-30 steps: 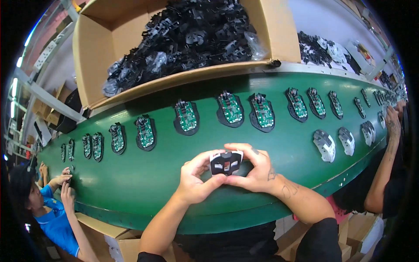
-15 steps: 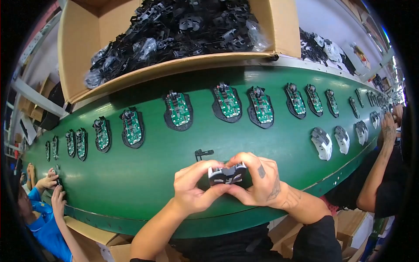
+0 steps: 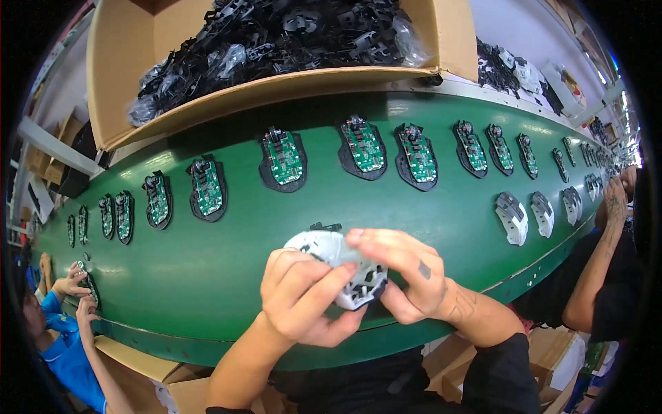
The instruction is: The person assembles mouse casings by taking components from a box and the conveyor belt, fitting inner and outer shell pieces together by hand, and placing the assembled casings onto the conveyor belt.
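Note:
Between my hands, just above the green surface, is a white mouse top shell (image 3: pixel 321 243) with its hollow inside turned up. Ribs and cut-outs show at its near end, along with a dark edge. My left hand (image 3: pixel 301 295) is closed round its left side, fingers reaching over the inside. On the right, my right hand (image 3: pixel 412 274) grips it with fingers over the top and thumb at the near edge. A small black plastic part (image 3: pixel 325 226) lies just beyond the shell, partly covered by it.
Several black mouse bases with green circuit boards (image 3: pixel 284 160) line the green work surface (image 3: pixel 241 276). Grey-and-white mouse shells (image 3: pixel 512 217) lie at the right. A carton (image 3: pixel 276 81) of black parts stands behind. Co-workers' hands work at the left (image 3: pixel 77 293) and right (image 3: pixel 614 200).
The shell has been turned over, from its grey-and-black end facing me to its white inside facing up. Both hands have shifted their grip on it. The boards hardly moved in view.

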Available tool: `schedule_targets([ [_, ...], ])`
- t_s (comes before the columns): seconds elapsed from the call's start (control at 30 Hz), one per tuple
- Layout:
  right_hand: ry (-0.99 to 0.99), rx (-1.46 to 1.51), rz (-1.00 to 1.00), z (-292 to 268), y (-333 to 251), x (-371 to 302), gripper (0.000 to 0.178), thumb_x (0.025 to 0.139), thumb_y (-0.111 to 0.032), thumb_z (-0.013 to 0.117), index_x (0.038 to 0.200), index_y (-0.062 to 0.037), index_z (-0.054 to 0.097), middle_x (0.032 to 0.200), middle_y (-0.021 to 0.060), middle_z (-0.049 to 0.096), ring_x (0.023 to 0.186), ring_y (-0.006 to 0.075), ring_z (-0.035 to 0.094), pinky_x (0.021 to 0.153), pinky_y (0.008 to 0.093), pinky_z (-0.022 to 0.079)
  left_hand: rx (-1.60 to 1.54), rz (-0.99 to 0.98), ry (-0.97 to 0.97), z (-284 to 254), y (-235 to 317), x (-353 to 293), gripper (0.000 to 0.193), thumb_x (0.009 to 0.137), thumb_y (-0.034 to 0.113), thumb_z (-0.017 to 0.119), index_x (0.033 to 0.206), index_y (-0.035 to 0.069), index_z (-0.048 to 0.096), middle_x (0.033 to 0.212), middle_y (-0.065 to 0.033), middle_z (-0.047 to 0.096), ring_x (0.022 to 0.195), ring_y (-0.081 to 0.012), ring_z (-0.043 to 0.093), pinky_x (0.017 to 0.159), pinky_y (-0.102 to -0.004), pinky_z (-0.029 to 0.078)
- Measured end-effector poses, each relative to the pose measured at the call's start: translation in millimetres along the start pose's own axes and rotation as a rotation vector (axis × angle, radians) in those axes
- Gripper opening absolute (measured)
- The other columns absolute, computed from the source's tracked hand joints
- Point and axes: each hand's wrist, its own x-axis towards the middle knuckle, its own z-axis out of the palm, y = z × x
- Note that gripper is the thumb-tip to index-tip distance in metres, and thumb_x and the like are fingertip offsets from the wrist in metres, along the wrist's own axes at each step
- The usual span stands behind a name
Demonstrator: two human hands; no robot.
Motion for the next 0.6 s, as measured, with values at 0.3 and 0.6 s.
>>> schedule_targets([
  [0.3, -0.107, 0.059, -0.109, 6.9, -8.1, 6.2, 0.035, 0.085, -0.025, 0.069, 0.106, 0.0021, 0.065, 0.107, 0.0183, 0.071, 0.094, 0.0307, 0.072, 0.075, 0.0359, 0.061, -0.012, 0.091, -0.003, -17.0, 1.2, -5.3, 0.030, 0.071, 0.032, 0.070, 0.078, 0.003, 0.066, 0.061, -0.0020, 0.052, 0.049, -0.0172, 0.049, 0.046, -0.0303, 0.034],
  [0.6, -0.050, 0.105, -0.021, 15.4, -13.9, -8.8, 0.038, 0.080, -0.034, 0.079, 0.095, -0.0008, 0.068, 0.098, 0.0144, 0.074, 0.088, 0.0262, 0.074, 0.069, 0.0317, 0.060, -0.151, 0.007, -0.086, -16.9, 2.7, -3.4, 0.024, 0.070, 0.025, 0.069, 0.075, 0.001, 0.065, 0.059, -0.0050, 0.053, 0.044, -0.0195, 0.046, 0.044, -0.0317, 0.034],
])
